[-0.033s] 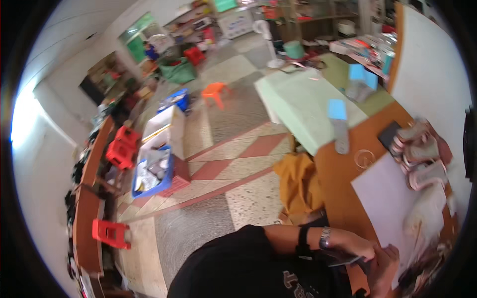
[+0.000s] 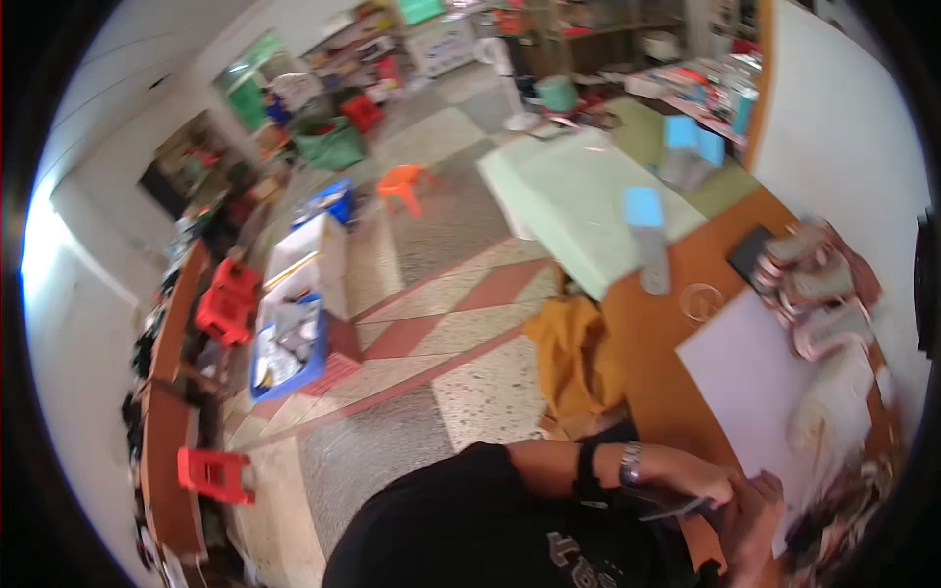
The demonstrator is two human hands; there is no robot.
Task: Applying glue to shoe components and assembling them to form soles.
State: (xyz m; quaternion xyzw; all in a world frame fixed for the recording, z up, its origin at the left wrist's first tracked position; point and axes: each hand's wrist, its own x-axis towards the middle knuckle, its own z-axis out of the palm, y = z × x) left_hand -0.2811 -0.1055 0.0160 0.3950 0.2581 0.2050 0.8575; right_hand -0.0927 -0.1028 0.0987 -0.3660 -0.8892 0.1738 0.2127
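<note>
At the lower right, my left hand (image 2: 698, 477) reaches in from the left, with a metal-banded watch (image 2: 630, 464) and a dark band at the wrist. Its fingers are closed on a thin dark grey flat piece (image 2: 676, 509), whose kind I cannot make out. My right hand (image 2: 755, 512) meets it fingertip to fingertip, closed at the edge of the same piece. Both hands are over the near part of the brown table (image 2: 652, 363), beside a large white sheet (image 2: 740, 382). Where the fingers meet, the grip is partly hidden.
Stacked pinkish-grey curved pieces (image 2: 823, 284) and a white bag (image 2: 833, 402) lie by the wall. A grey strip with a blue end (image 2: 647, 245) lies farther off. Mustard cloth (image 2: 573, 367) hangs beside the table. Blue bins (image 2: 289, 348) and red stools (image 2: 216, 474) stand left.
The view has swung slightly, so the table and room sit a little farther left. My hands stay together on the grey piece.
</note>
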